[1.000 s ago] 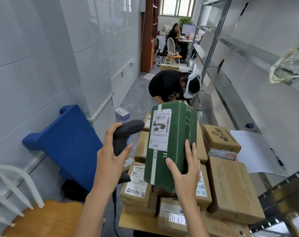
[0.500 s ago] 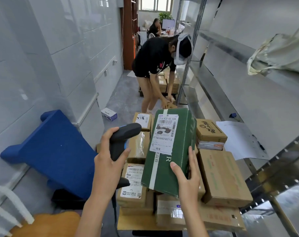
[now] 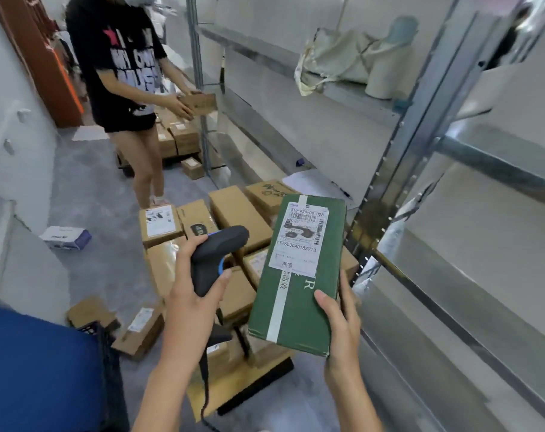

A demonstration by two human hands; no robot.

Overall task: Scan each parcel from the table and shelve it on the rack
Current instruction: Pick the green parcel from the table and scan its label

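Note:
My right hand grips the lower edge of a green box parcel, held up with its white shipping label facing me. My left hand grips a black handheld barcode scanner, its head beside the parcel's left side and its cable hanging down. Below both lies a pile of brown cardboard parcels on a low table. The metal rack rises on the right, its nearest shelf just right of the green parcel.
Another person in a black T-shirt stands ahead holding a brown box by the rack. Loose parcels lie on the floor at left beside a blue chair. A cloth bag sits on an upper shelf.
My view has turned right and down toward the rack. The green parcel and scanner have moved right with my hands. The other person has straightened up with a box.

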